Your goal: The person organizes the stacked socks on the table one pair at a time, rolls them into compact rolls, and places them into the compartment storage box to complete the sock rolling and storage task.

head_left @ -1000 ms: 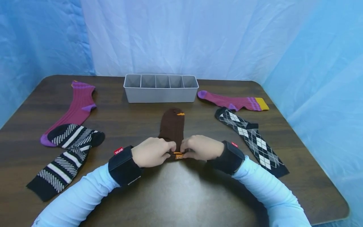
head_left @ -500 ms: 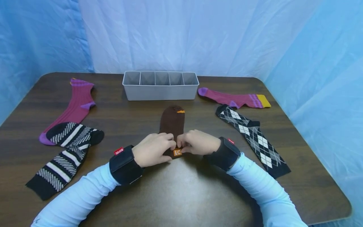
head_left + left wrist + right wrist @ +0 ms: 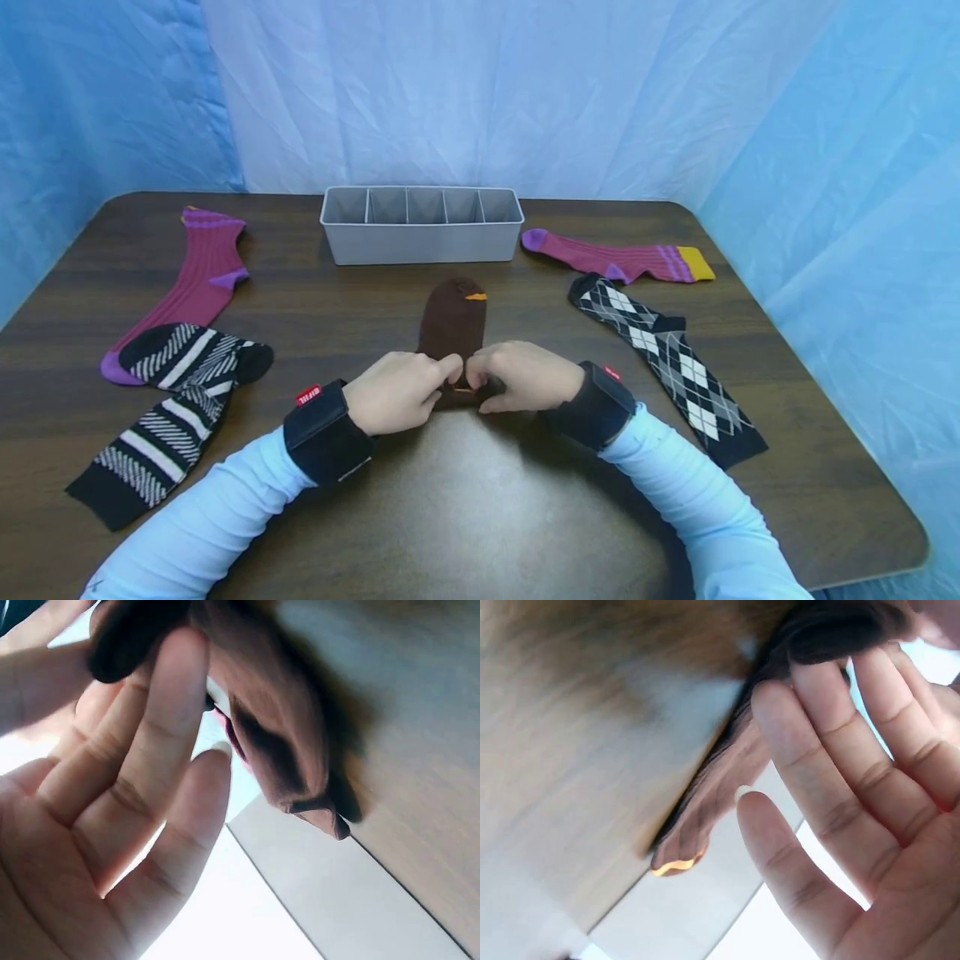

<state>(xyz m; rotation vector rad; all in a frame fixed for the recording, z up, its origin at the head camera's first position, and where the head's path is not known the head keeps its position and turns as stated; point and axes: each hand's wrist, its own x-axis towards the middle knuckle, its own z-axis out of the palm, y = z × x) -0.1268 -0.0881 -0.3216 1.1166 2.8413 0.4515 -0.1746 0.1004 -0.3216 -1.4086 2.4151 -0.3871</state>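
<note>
A brown sock with a small orange patch lies lengthwise in the middle of the table, its near end between my hands. My left hand pinches the left side of that end, thumb below and index finger on top. From the other side my right hand pinches the right corner. Dark folded cuff fabric shows at my left fingers in the left wrist view. In the right wrist view the cuff edge curls over my right fingertips, and the sock's body stretches away along the table. The fingers partly hide the cuff.
A grey divided box stands at the back. To the left, a black-and-white striped sock overlaps a magenta sock. Right of the middle lie another magenta sock and an argyle sock.
The orange label at the sock's near end, visible half a second ago, is now mostly out of sight at the folded cuff. My left fingers have drawn together; both hands stay at the near end.
</note>
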